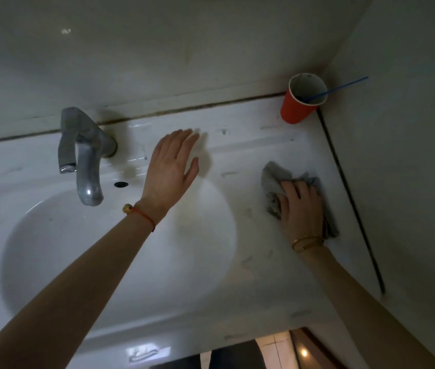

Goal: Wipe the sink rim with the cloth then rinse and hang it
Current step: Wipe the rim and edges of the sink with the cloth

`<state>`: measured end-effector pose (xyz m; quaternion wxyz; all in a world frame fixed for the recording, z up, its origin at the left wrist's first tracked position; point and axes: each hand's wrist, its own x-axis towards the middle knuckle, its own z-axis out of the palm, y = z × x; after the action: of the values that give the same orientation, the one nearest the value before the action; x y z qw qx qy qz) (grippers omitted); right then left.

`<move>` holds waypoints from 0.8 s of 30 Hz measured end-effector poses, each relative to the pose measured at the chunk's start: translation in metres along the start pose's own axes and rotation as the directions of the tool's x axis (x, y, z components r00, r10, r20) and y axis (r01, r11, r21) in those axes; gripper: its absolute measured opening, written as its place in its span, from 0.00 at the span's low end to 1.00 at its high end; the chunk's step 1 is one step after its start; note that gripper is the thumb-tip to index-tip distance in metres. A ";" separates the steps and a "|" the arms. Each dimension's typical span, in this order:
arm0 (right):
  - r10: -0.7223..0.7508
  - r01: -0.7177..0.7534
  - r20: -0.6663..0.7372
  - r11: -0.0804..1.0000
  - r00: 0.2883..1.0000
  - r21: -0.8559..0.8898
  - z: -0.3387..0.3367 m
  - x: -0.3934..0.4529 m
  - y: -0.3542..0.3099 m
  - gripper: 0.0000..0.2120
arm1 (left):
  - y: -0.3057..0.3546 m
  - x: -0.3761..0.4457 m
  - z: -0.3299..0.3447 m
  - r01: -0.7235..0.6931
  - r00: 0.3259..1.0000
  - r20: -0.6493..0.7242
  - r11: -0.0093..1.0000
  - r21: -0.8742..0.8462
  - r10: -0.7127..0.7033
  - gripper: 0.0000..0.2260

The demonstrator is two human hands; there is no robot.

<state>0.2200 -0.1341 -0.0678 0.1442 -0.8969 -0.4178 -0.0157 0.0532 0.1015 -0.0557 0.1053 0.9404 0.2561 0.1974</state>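
A white sink with a wide flat rim [251,145] fills the view. On the rim's right side lies a crumpled grey cloth [273,182]. My right hand [301,209] presses down on it with fingers laid over the fabric. My left hand [173,166] reaches over the basin's far edge, fingers straight and spread, palm down on or just above the back rim. It holds nothing.
A metal tap [83,155] stands at the back left, its spout over the basin. A red paper cup [301,99] with a blue stick in it sits in the back right corner. Walls close off the back and right side.
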 end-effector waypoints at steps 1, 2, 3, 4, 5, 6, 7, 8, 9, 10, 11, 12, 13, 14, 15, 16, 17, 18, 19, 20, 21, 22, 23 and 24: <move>0.003 -0.001 -0.044 0.999 0.999 0.051 -0.004 0.008 -0.006 0.13 | -0.005 0.003 0.003 0.000 1.000 -0.007 1.000 0.006 0.000 0.19; -0.004 0.012 -0.093 0.997 0.996 0.078 -0.007 0.018 -0.015 0.13 | -0.010 0.006 0.005 0.003 1.000 -0.016 1.000 0.014 -0.003 0.20; -0.015 0.028 -0.130 0.995 0.991 0.092 -0.009 0.031 -0.027 0.14 | -0.014 0.008 0.008 0.009 1.000 -0.026 1.000 0.024 -0.008 0.20; -0.027 0.041 -0.149 0.995 0.988 0.093 -0.009 0.046 -0.038 0.15 | -0.019 0.009 0.010 0.015 0.999 -0.037 0.999 0.033 -0.014 0.20; -0.043 0.057 -0.154 0.995 0.987 0.083 -0.007 0.062 -0.050 0.16 | -0.023 0.009 0.012 0.025 0.999 -0.048 0.999 0.038 -0.023 0.20; -0.073 0.083 -0.158 0.995 0.985 0.059 -0.004 0.079 -0.061 0.17 | -0.026 0.009 0.014 0.036 0.998 -0.060 0.999 0.038 -0.034 0.20; -0.120 0.125 -0.156 0.992 0.980 0.020 0.002 0.093 -0.070 0.18 | -0.029 0.009 0.016 0.046 0.997 -0.069 0.998 0.036 -0.043 0.21; -0.184 0.183 -0.136 0.983 0.973 -0.026 0.010 0.105 -0.077 0.18 | -0.032 0.009 0.018 0.049 0.996 -0.074 0.998 0.033 -0.046 0.21; -0.260 0.254 -0.092 0.965 0.961 -0.067 0.018 0.114 -0.082 0.19 | -0.033 0.009 0.020 0.046 0.996 -0.076 0.998 0.030 -0.043 0.21; -0.327 0.323 -0.033 0.942 0.944 -0.092 0.028 0.120 -0.084 0.21 | -0.035 0.010 0.023 0.042 0.996 -0.079 0.999 0.025 -0.040 0.21; -0.368 0.368 0.022 0.925 0.930 -0.098 0.036 0.123 -0.083 0.23 | -0.036 0.011 0.025 0.040 0.996 -0.083 0.999 0.018 -0.038 0.21; -0.384 0.387 0.051 0.917 0.922 -0.091 0.044 0.125 -0.079 0.25 | -0.037 0.012 0.028 0.041 0.996 -0.086 0.999 0.011 -0.040 0.21; -0.390 0.393 0.052 0.916 0.919 -0.081 0.049 0.126 -0.074 0.26 | -0.039 0.013 0.031 0.045 0.995 -0.085 0.999 0.005 -0.044 0.21; -0.400 0.402 0.035 0.913 0.916 -0.077 0.053 0.126 -0.068 0.26 | -0.041 0.013 0.034 0.048 0.995 -0.083 0.999 0.001 -0.047 0.21; -0.417 0.416 0.014 0.906 0.909 -0.078 0.056 0.126 -0.062 0.26 | -0.043 0.013 0.036 0.045 0.996 -0.082 0.999 -0.001 -0.045 0.21; -0.431 0.429 -0.004 0.900 0.902 -0.080 0.058 0.126 -0.056 0.25 | -0.045 0.013 0.038 0.037 0.996 -0.084 0.999 -0.003 -0.037 0.21; -0.432 0.430 -0.018 0.900 0.901 -0.078 0.059 0.126 -0.051 0.25 | -0.047 0.012 0.039 0.030 0.996 -0.088 1.000 -0.005 -0.030 0.21; -0.418 0.415 -0.039 0.907 0.907 -0.073 0.060 0.124 -0.048 0.24 | -0.049 0.012 0.039 0.026 0.995 -0.091 1.000 -0.009 -0.027 0.21; -0.393 0.389 -0.073 0.919 0.917 -0.065 0.061 0.123 -0.047 0.24 | -0.049 0.011 0.039 0.028 0.995 -0.096 1.000 -0.015 -0.029 0.21; -0.360 0.357 -0.109 0.933 0.926 -0.049 0.062 0.121 -0.047 0.23 | -0.050 0.011 0.038 0.032 0.994 -0.102 0.999 -0.020 -0.034 0.21; -0.320 0.320 -0.139 0.947 0.937 -0.022 0.063 0.120 -0.050 0.23 | -0.049 0.012 0.038 0.037 0.993 -0.108 0.999 -0.025 -0.039 0.21; -0.277 0.282 -0.157 0.959 0.948 0.009 0.064 0.119 -0.053 0.22 | -0.049 0.012 0.037 0.041 0.993 -0.110 0.999 -0.029 -0.044 0.21; -0.240 0.248 -0.166 0.968 0.956 0.027 0.064 0.118 -0.058 0.22 | -0.048 0.013 0.037 0.042 0.993 -0.109 0.999 -0.032 -0.045 0.21; -0.222 0.229 -0.166 0.973 0.961 0.024 0.065 0.117 -0.065 0.22 | -0.048 0.013 0.038 0.039 0.993 -0.108 0.999 -0.035 -0.043 0.21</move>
<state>0.2415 0.0106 -0.0963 0.1944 -0.8359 -0.5043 -0.0959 0.0588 0.1454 -0.0995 0.1108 0.9209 0.2775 0.2502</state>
